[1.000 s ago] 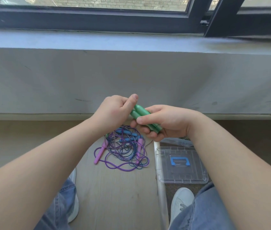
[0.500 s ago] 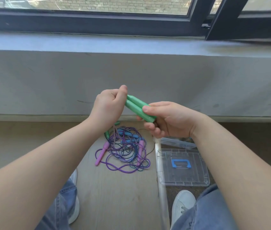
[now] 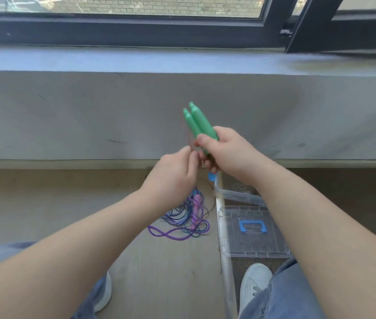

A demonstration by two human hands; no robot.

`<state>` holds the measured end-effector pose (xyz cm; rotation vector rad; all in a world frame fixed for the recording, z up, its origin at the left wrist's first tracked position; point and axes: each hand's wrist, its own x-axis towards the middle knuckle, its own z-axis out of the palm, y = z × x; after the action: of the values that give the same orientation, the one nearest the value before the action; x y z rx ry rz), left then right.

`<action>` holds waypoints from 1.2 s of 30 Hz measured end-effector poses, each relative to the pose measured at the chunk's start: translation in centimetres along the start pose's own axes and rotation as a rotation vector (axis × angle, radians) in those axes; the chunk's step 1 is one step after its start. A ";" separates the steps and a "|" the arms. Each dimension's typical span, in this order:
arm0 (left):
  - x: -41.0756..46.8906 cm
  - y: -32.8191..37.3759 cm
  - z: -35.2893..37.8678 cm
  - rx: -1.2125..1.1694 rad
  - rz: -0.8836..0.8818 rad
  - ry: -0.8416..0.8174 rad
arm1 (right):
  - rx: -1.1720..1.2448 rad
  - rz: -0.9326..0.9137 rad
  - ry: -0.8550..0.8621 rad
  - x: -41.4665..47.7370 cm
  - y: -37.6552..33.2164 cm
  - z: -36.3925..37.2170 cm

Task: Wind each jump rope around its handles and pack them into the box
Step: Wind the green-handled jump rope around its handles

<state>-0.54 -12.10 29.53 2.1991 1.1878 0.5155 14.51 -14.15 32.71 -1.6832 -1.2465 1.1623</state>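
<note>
Two green jump-rope handles (image 3: 199, 124) lie side by side in my right hand (image 3: 230, 153), which grips their lower ends; their tips point up and to the left. My left hand (image 3: 173, 173) is just below and left of them. Its fingertips are pressed together on a thin, blurred cord that runs up to the handles. On the floor below lies a tangled pile of purple and blue ropes (image 3: 182, 217) with a pink handle (image 3: 195, 208); my left arm hides part of it. A clear plastic box (image 3: 239, 195) stands to the right of the pile.
A clear lid (image 3: 272, 242) with a blue handle lies flat in front of the box. A pale strip (image 3: 226, 261) runs along the floor between ropes and lid. My white shoes (image 3: 253, 282) and knees are at the bottom. A grey wall under a window sill stands ahead.
My right hand has lifted the green handles and turned them more upright. My left hand has come off the handle tips and dropped below and left of them.
</note>
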 end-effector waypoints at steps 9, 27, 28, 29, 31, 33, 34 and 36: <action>1.4 -1.5 -3.4 0.677 0.518 -0.115 | -1.099 -0.120 -0.262 -0.7 2.8 1.7; 1.5 -1.5 -2.2 -0.498 -0.324 -0.335 | -0.248 -0.184 -0.207 -2.6 -0.2 -1.3; 1.3 -1.4 -1.7 -0.364 -0.259 -0.290 | -0.314 -0.161 -0.144 -2.4 -0.3 -2.0; 1.0 -1.4 -1.4 -0.258 -0.199 -0.276 | -0.400 -0.135 -0.100 -2.2 -0.3 -2.6; 0.2 -1.3 -1.2 -0.112 -0.103 -0.284 | -0.614 -0.073 -0.072 -2.0 -0.1 -3.7; -0.2 -1.0 -1.3 0.004 -0.012 -0.290 | -0.724 -0.017 -0.079 -2.0 0.1 -4.0; -0.3 -0.8 -1.3 0.080 0.045 -0.289 | -0.727 -0.002 -0.079 -2.1 0.2 -3.9; -0.5 -0.8 -1.3 0.268 0.187 -0.273 | -0.760 -0.001 -0.054 -2.1 0.4 -3.4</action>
<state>-2.03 -11.80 29.99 2.5268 0.9568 0.1244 17.60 -16.37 33.94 -2.1807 -1.8730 0.7669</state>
